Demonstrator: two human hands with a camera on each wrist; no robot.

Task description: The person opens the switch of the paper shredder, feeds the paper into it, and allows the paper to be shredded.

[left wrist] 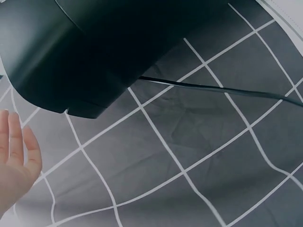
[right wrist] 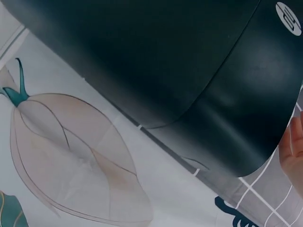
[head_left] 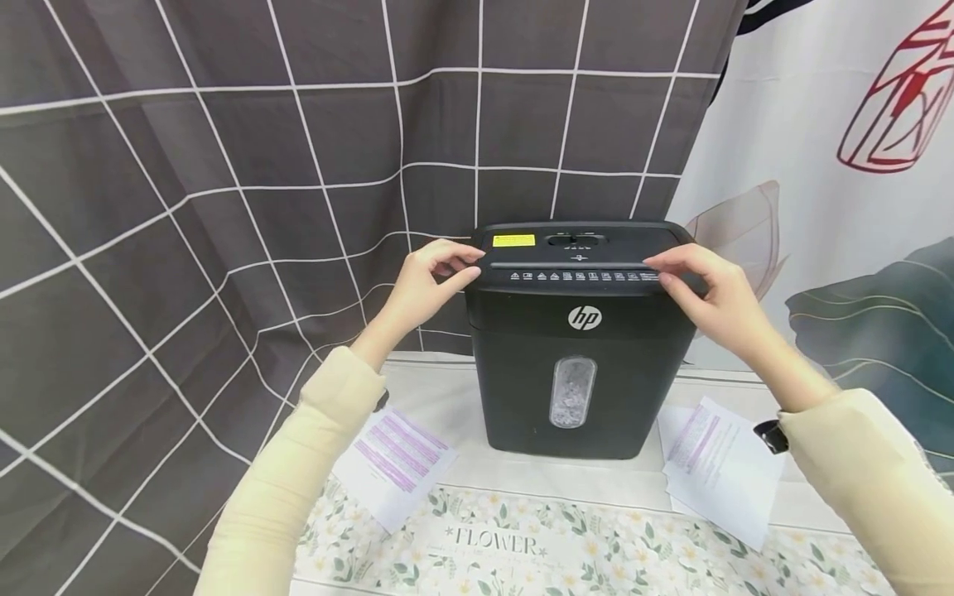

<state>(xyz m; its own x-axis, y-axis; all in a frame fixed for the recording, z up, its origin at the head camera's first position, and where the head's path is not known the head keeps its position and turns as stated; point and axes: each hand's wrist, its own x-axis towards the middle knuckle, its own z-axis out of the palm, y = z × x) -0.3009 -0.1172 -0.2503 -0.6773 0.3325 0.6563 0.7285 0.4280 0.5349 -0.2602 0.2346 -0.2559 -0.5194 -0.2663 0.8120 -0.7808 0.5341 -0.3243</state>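
Observation:
A black HP paper shredder (head_left: 514, 372) stands upright in the middle of the head view, shredded bits (head_left: 572, 396) showing through its window. My left hand (head_left: 428, 285) is at the left end of its feed slot (head_left: 570, 265), thumb and fingers parted with nothing seen between them. At the slot's right end is my right hand (head_left: 719, 294), fingertips over the lid and thumb a little apart from them. No sheet shows above the slot. Both wrist views catch the shredder's side, with part of the left hand (left wrist: 19, 165) and right hand (right wrist: 294, 156) at the frame edges.
Printed sheets with purple marking (head_left: 398, 463) lie left of the shredder; more sheets (head_left: 723, 472) lie at its right. A flowered mat (head_left: 581, 538) covers the table front. Behind hangs a dark grid curtain (head_left: 335, 132). A black cord (left wrist: 203, 87) runs from the shredder's back.

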